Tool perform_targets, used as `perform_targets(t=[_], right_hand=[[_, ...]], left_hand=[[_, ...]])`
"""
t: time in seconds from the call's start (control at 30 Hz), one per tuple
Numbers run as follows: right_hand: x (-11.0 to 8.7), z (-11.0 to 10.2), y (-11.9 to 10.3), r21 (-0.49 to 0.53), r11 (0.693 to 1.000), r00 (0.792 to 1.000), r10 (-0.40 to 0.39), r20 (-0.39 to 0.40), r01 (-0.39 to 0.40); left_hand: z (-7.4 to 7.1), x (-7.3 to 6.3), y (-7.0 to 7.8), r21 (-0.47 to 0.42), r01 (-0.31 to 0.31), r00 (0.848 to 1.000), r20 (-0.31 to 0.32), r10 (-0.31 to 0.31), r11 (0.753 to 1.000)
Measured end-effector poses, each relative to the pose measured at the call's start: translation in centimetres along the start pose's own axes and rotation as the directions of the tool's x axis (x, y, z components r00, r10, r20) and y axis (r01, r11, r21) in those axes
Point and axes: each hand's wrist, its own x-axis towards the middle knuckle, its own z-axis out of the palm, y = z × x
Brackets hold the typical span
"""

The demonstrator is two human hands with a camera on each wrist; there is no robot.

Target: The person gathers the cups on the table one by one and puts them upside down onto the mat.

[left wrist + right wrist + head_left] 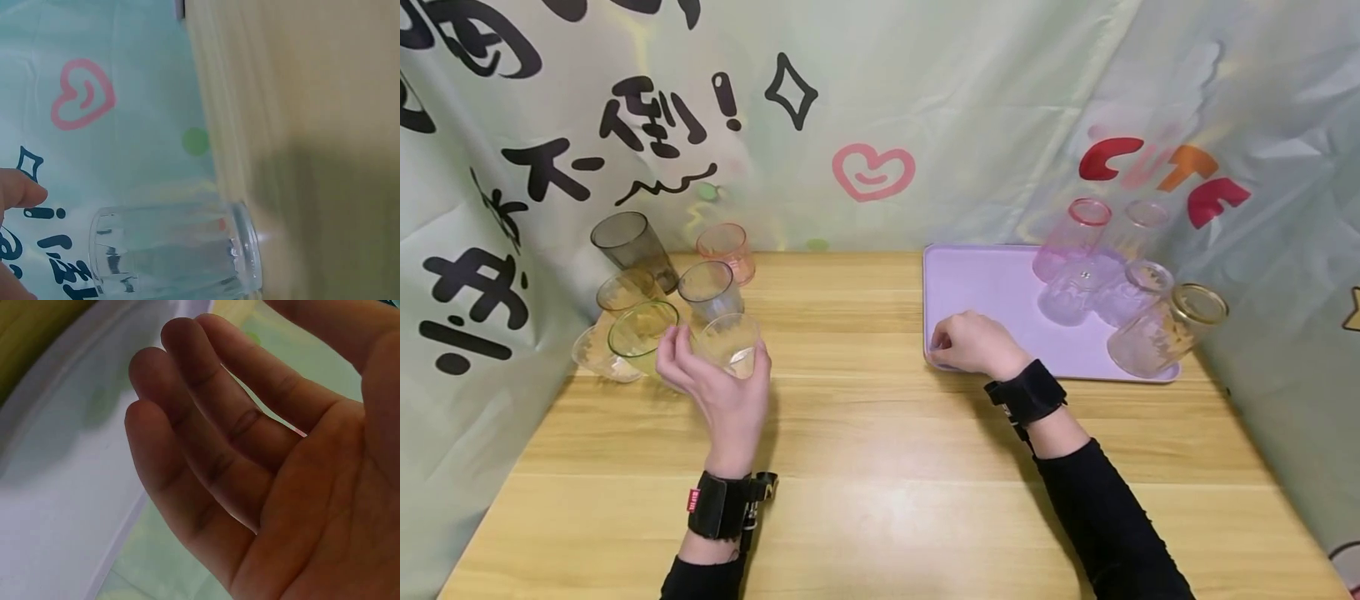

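Note:
My left hand is raised at the near side of the glass group, thumb and fingers spread apart. A clear drinking glass appears between them in the head view. In the left wrist view that glass stands upright on the table, and the fingertips show apart from it, beyond its rim. Just left is a green-rimmed glass, partly overlapped by the fingers. My right hand hovers at the near left corner of the lilac tray. Its fingers bend loosely and hold nothing.
Behind the left hand stand a dark grey glass, an amber glass, a blue-grey glass and a pink glass. Several glasses, one a gold-rimmed glass, occupy the tray's right side. A printed cloth encloses the table.

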Motion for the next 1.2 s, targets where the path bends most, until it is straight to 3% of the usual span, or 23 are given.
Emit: perform_targets(t=[0.13,0.23,0.3,0.43,0.57,0.67,0.77,0.83,0.97,1.03,1.13,1.2], right_hand=[[0.1,0.2,0.0,-0.011,1.000,1.000,-0.003,0.002,0.003],[0.1,0.3,0.1,-0.021,1.000,1.000,0.001,0.009,-0.001],[0.1,0.3,0.1,-0.023,1.000,1.000,0.005,0.013,-0.004],[0.1,0.4,0.1,-0.021,1.000,1.000,0.011,0.029,-0.010],[0.1,0.4,0.2,-0.022,1.000,0.999,0.017,0.045,-0.016],[0.1,0.5,0.1,-0.020,1.000,0.998,0.024,0.057,-0.023],[0.1,0.4,0.1,-0.014,0.999,0.997,0.033,0.069,-0.032],[0.1,0.4,0.1,-0.013,0.999,0.996,0.038,0.075,-0.037],[0.0,0.3,0.1,-0.023,0.999,0.996,0.040,0.080,-0.038],[0.0,0.3,0.1,-0.030,0.999,0.996,0.040,0.081,-0.037],[0.0,0.4,0.1,-0.037,0.999,0.996,0.038,0.081,-0.035],[0.0,0.4,0.2,-0.039,0.999,0.996,0.039,0.081,-0.036]], left_hand=[[0.0,-0.8,-0.4,0.026,0.039,0.999,0.034,-0.040,0.999],[0.0,-1.4,-0.5,0.045,0.147,0.986,0.072,-0.150,0.988],[0.0,-1.7,-0.5,0.051,0.236,0.966,0.096,-0.240,0.970],[0.1,-1.7,-0.6,0.024,0.419,0.899,0.127,-0.418,0.908],[0.1,-1.4,-1.1,0.031,0.555,0.816,0.173,-0.551,0.832],[0.1,-1.3,-1.4,0.040,0.622,0.760,0.207,-0.616,0.782],[0.2,-1.1,-1.7,0.042,0.666,0.718,0.235,-0.655,0.745],[0.3,-1.0,-2.0,0.039,0.686,0.697,0.248,-0.672,0.726],[0.7,-1.0,-2.3,0.026,0.721,0.664,0.256,-0.702,0.692],[1.0,-1.1,-2.4,0.018,0.732,0.655,0.253,-0.712,0.681],[1.3,-1.1,-2.4,0.006,0.737,0.654,0.247,-0.715,0.676],[1.4,-1.2,-2.5,0.005,0.724,0.669,0.239,-0.704,0.690]])
